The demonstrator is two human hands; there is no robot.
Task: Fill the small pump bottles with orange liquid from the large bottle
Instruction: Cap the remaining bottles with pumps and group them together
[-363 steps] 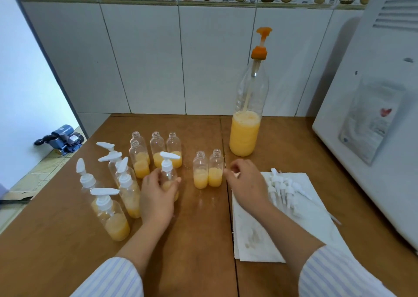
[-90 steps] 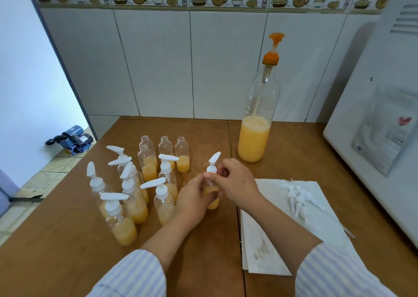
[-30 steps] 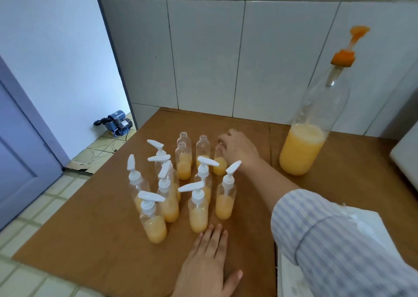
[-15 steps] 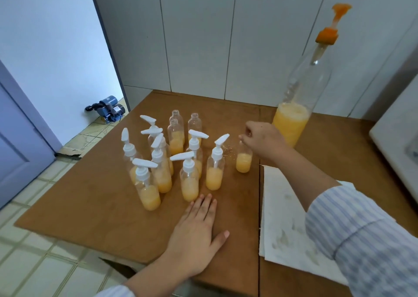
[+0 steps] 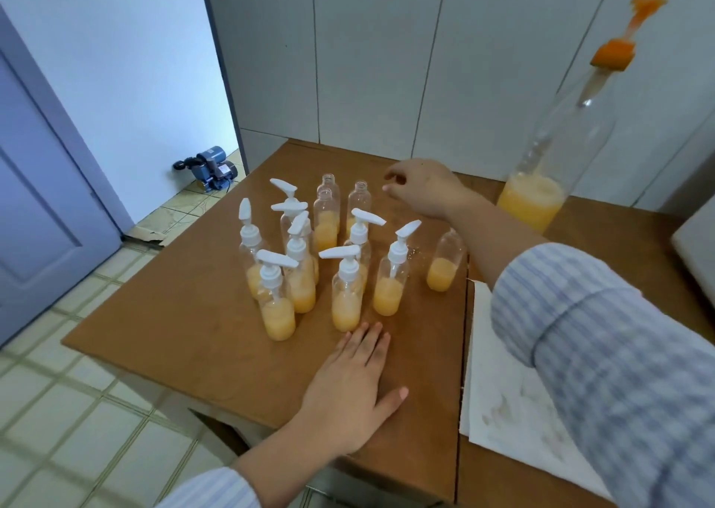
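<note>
Since half a second ago the right hand (image 5: 423, 190) has let go of the uncapped small bottle (image 5: 445, 262) and reached back toward the two open-necked bottles (image 5: 360, 202) at the rear of the group; its fingers are loosely curled and hold nothing, though the fingertips are a little blurred, so any contact with a bottle cannot be told. That uncapped small bottle now stands alone on the brown bench (image 5: 185, 314), just right of the cluster, partly hidden by the forearm and about a third full of orange liquid. The left hand (image 5: 350, 387) lies flat, fingers straight, on the bench near its front edge, just in front of the capped pump bottles (image 5: 346, 291). These stand upright close together, each with a white pump head and orange liquid in the lower part. The large bottle (image 5: 541, 182) with the orange pump top stands at the back right, liquid filling its base. A stained white paper towel (image 5: 514, 399) lies at the right.
</note>
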